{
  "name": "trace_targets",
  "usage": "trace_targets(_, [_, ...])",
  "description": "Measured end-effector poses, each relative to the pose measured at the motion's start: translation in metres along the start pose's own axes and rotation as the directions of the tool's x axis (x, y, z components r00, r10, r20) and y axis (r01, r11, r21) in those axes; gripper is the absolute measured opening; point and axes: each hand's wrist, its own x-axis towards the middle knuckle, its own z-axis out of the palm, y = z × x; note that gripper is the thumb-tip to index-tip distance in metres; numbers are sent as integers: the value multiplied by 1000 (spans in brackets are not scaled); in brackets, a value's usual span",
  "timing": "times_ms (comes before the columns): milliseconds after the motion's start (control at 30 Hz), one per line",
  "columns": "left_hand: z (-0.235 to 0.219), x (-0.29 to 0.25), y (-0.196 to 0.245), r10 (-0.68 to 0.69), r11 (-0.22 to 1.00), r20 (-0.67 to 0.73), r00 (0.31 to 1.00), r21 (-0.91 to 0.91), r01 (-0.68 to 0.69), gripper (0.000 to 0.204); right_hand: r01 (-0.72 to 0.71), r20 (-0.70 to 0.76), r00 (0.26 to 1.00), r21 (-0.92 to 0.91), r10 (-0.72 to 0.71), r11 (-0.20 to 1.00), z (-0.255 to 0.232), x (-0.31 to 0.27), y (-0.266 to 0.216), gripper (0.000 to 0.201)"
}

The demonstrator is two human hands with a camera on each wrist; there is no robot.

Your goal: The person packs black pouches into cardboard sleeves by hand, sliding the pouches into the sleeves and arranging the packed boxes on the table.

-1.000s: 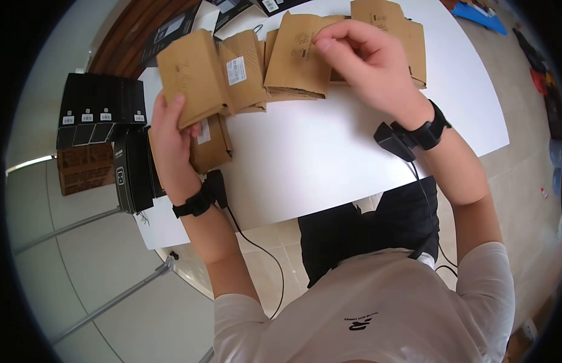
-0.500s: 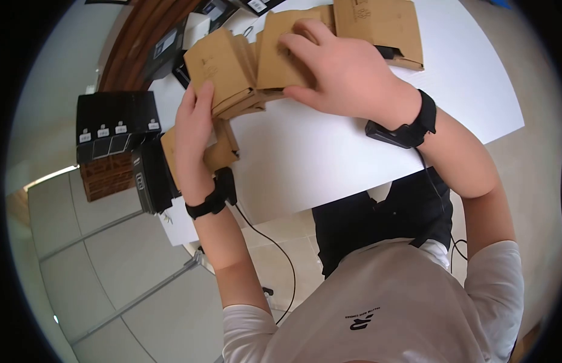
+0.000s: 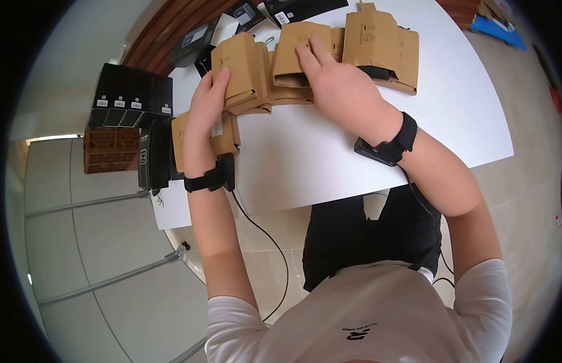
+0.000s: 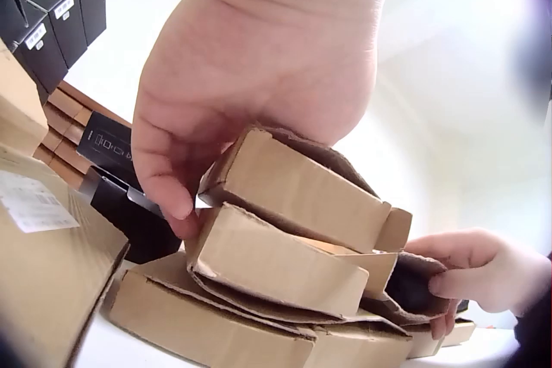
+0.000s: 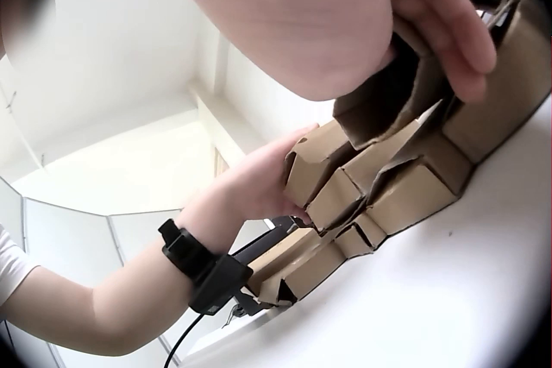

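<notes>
In the head view several flat brown cardboard boxes lie in overlapping piles. My left hand (image 3: 203, 115) grips the far-left side of an upper box (image 3: 233, 63); its fingers curl around that box's end (image 4: 293, 182) in the left wrist view. Further right, my right hand (image 3: 353, 100) holds another brown box (image 3: 293, 42), two fingers on its top. This box's near end gapes, dark inside; in the left wrist view the right thumb lies at that opening, with fingertips below. The right wrist view shows the gaping box (image 5: 371, 113) above the other boxes.
Black boxes (image 3: 139, 91) stand left of the white table (image 3: 305, 163), with more black boxes (image 3: 193, 45) behind the brown ones. Other brown boxes lie at the right (image 3: 371, 39) and near the left wrist (image 3: 226, 136). A cable (image 3: 272, 236) hangs from the left wrist camera.
My right hand has come down from above the piles and taken hold of a box. My left hand has brought its box rightward, close against the neighbouring boxes.
</notes>
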Motion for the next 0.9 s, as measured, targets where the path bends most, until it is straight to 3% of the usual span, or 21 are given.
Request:
trace_targets(133, [1,1,-6,62,993,-9,998,-97,-63,52,15,-128,992,40,-10,999,1,5,6,52])
trace_targets(233, [1,-2,-3,31,993,28,999,-112,-27,51,-1,-118,993,74,9,997,1,5,8,54])
trace_targets(333, [3,-6,1,34,994,-30,999,-107,-37,51,29,-147,989,81,-17,996,0,5,7,57])
trace_targets(400, [3,-9,0,33,999,-6,999,-21,-33,55,34,-143,989,99,-19,995,-1,3,4,58])
trace_targets(567, [-3,-10,-9,17,998,-51,999,-58,-20,58,88,-210,977,197,-46,976,2,2,1,62])
trace_targets(667, [-7,-8,-16,40,996,-56,998,-83,-45,75,97,-232,971,176,-55,980,2,3,1,68])
trace_targets(767, [-11,-9,-15,16,1000,-73,997,3,-16,77,109,-214,974,174,-71,979,-1,4,0,68])
trace_targets(800, [-9,-13,-13,219,966,-258,941,195,-171,73,101,-196,978,174,-66,980,-1,4,-1,68])
trace_targets(833, [-9,-19,-10,218,967,-258,941,191,-171,73,101,-193,979,171,-68,980,-2,4,-1,68])
trace_targets(900, [-7,-39,2,370,929,-460,807,155,-337,53,110,-223,972,174,-70,979,-4,5,-1,69])
